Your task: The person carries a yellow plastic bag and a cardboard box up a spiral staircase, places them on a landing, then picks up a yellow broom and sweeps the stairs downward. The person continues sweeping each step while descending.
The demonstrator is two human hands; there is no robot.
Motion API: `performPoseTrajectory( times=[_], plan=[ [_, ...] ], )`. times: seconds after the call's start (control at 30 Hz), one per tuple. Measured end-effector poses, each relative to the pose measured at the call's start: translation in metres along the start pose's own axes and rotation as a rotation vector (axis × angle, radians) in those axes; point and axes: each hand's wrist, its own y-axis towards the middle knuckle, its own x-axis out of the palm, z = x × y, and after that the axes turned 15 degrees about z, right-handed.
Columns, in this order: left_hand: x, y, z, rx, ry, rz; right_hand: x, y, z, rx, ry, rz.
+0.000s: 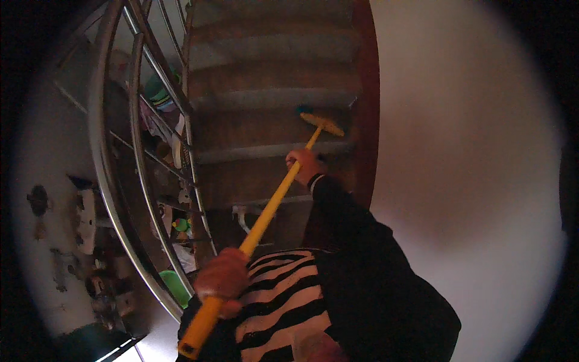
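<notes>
A broom with a long yellow handle (271, 208) slants across the view. My left hand (221, 278) is wrapped around it near its lower end, close to my striped top. Further up the handle, just below the head, my right hand (305, 164) grips it. The yellow broom head (322, 124) is over a brown stair tread (244, 129), towards the right side of the flight. Dark blue bristles (304, 109) show at its far edge; the rest are hidden or lost in shadow.
Curved metal handrails (97, 135) run along the left of the stairs. A dark red skirting (367, 113) and a pale wall (452, 113) bound the right. Beyond the railing lie a green basin (175, 286), a green toy-like object (181, 225) and assorted items in dim light.
</notes>
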Motion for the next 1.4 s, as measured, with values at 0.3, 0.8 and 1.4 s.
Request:
performPoseTrajectory(
  times=[0.3,0.8,1.4],
  plan=[
    [-0.055,0.003,0.038,-0.083,0.141,0.334,0.033,0.021,-0.12,-0.135,0.114,-0.201],
    [-0.02,0.018,-0.057,-0.249,-0.216,0.326,-0.01,0.039,0.052,-0.114,-0.06,-0.197],
    [-0.079,-0.013,-0.02,-0.17,0.109,0.447,0.094,0.037,-0.145,-0.203,0.356,-0.289]
  ],
)
